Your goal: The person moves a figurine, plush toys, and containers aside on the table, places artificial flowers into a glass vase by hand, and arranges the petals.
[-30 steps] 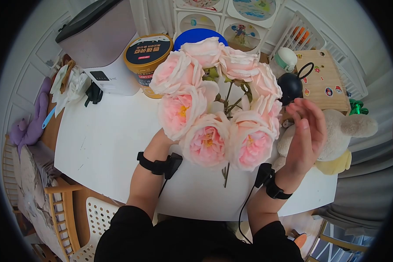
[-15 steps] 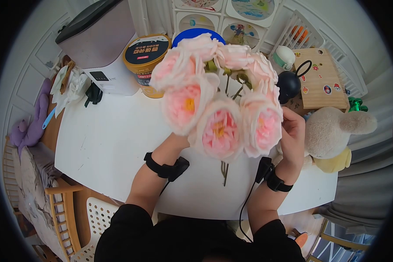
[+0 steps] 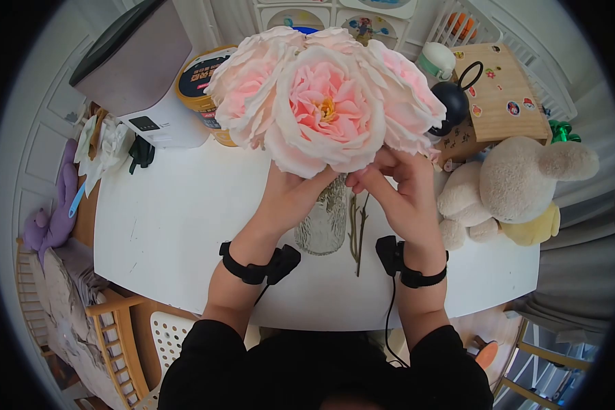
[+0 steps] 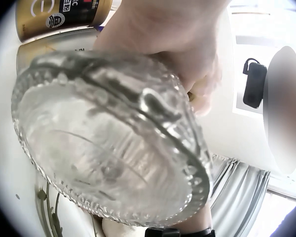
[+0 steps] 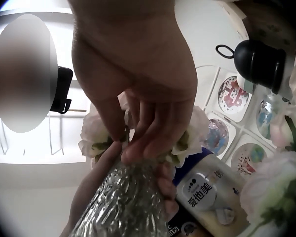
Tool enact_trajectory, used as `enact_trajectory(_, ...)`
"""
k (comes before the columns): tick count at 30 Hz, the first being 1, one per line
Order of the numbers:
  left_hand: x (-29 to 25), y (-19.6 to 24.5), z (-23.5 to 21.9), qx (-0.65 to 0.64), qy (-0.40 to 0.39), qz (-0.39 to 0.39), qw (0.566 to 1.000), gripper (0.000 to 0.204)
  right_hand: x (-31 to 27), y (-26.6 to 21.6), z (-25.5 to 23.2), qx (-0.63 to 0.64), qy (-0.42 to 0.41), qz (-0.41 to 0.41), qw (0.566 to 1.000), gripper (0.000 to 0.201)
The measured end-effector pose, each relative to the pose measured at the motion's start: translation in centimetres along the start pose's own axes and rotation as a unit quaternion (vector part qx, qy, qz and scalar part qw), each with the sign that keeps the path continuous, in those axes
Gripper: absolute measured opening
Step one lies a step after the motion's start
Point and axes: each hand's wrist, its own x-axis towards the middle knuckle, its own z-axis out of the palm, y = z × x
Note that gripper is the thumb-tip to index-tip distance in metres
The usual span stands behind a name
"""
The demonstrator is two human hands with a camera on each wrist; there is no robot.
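My left hand (image 3: 290, 195) grips the upper part of a clear textured glass vase (image 3: 321, 222). The vase tilts, and its round ribbed base (image 4: 103, 153) faces the left wrist camera. Large pale pink roses (image 3: 328, 109) spread above both hands and hide the vase's mouth in the head view. At that mouth, my right hand (image 3: 403, 188) pinches a thin stem (image 5: 128, 134) between thumb and fingers, seen in the right wrist view. Green-brown stems (image 3: 357, 236) extend below the blooms, to the right of the vase.
On the white table (image 3: 164, 225), a gold-and-black tub (image 3: 201, 85) and a white-and-grey appliance (image 3: 140, 75) stand at the back left. A plush toy (image 3: 516, 181), a black round bottle (image 3: 451, 108) and a stickered wooden box (image 3: 502, 96) are at the right. More roses (image 5: 271, 187) show in the right wrist view.
My right hand first closed in on the roses' right side, then moved left to the vase's mouth. The bouquet has tipped, with one bloom facing the head camera, and the vase has come into view.
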Motion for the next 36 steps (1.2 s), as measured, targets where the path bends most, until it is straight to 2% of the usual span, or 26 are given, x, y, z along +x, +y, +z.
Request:
enact_trajectory(3, 0.2, -0.6, -0.9, 0.038, -0.019, -0.043, 0.998, 0.045, 0.2, 0.3, 0.9, 0.002, 0.017, -0.027, 0.999, 0.015)
enact_trajectory(4, 0.3, -1.1, -1.4, 0.053, -0.028, -0.061, 0.996, 0.047, 0.2, 0.4, 1.0, 0.038, 0.022, -0.020, 0.999, 0.016)
enact_trajectory(6, 1.1, -3.9, -2.9, 0.115, -0.038, 0.015, 0.992, 0.055, 0.1, 1.2, 1.3, 0.110, 0.032, -0.009, 0.993, 0.019)
enact_trajectory(7, 1.3, -5.3, -3.5, 0.147, -0.042, 0.053, 0.987, 0.060, 0.0, 1.7, 1.5, 0.090, 0.060, -0.025, 0.994, 0.021)
enact_trajectory(8, 1.1, -5.6, -3.6, 0.116, -0.046, 0.038, 0.991, 0.072, 0.0, 2.5, 1.7, 0.070, 0.087, -0.041, 0.993, 0.024)
enact_trajectory(9, 1.3, -6.0, -3.7, 0.144, -0.058, 0.109, 0.982, 0.075, -0.2, 3.3, 1.8, 0.051, 0.114, -0.057, 0.991, 0.026)
enact_trajectory(10, 1.6, -6.3, -3.7, 0.170, -0.070, 0.178, 0.967, 0.078, -0.5, 4.1, 1.2, -0.043, 0.092, -0.037, 0.994, 0.037)
enact_trajectory(11, 1.9, -6.5, -3.6, 0.195, -0.082, 0.247, 0.946, 0.081, -0.6, 5.7, 0.6, -0.126, 0.091, -0.110, 0.982, 0.041)
enact_trajectory(12, 1.3, -6.8, -4.3, 0.071, -0.101, 0.167, 0.978, 0.083, -0.4, 7.3, 0.1, -0.208, 0.089, -0.182, 0.957, 0.045)
enact_trajectory(13, 1.3, -7.4, -4.6, 0.037, -0.104, 0.154, 0.982, 0.082, -0.4, 8.5, -0.3, -0.287, 0.087, -0.252, 0.920, 0.049)
enact_trajectory(15, 1.3, -7.5, -4.7, -0.030, -0.107, 0.126, 0.986, 0.080, -0.7, 7.8, 0.1, -0.079, 0.048, -0.111, 0.990, 0.057)
enact_trajectory(16, 1.0, -7.5, -4.6, -0.009, -0.087, 0.166, 0.982, 0.038, -0.8, 7.5, 0.3, 0.028, 0.027, -0.037, 0.999, 0.061)
enact_trajectory(19, -0.2, -10.8, -9.4, 0.106, -0.070, 0.081, 0.989, 0.030, -0.6, 7.8, -0.4, 0.042, 0.020, -0.031, 0.998, 0.061)
enact_trajectory(22, -0.9, -9.1, -7.1, 0.171, -0.001, 0.117, 0.978, 0.032, -1.2, 7.9, -0.4, 0.063, 0.011, -0.024, 0.998, 0.061)
enact_trajectory(25, -0.6, -13.1, -13.5, 0.005, -0.023, -0.037, 0.999, 0.039, -0.2, 8.3, -0.5, 0.083, -0.002, -0.018, 0.996, 0.061)
enact_trajectory(27, 0.1, -12.2, -13.4, -0.015, -0.038, 0.028, 0.999, 0.042, -0.4, 8.4, -0.6, 0.097, -0.012, -0.013, 0.995, 0.062)
enact_trajectory(28, 0.5, -11.7, -13.4, -0.024, -0.045, 0.061, 0.997, 0.045, 1.6, 8.8, -1.1, 0.105, -0.016, -0.012, 0.994, 0.062)
enact_trajectory(31, 1.3, -9.2, -12.9, -0.048, -0.071, 0.157, 0.984, 0.056, -0.5, 8.6, -1.5, 0.129, -0.028, -0.009, 0.991, 0.062)
enact_trajectory(34, 0.7, -7.0, -11.3, -0.154, -0.085, 0.155, 0.972, 0.049, 0.7, 9.0, -0.8, 0.152, -0.039, -0.005, 0.988, 0.062)
enact_trajectory(36, 1.0, -5.9, -9.7, -0.272, -0.136, 0.145, 0.942, 0.047, 1.3, 9.2, -0.8, 0.164, -0.048, -0.001, 0.985, 0.063)
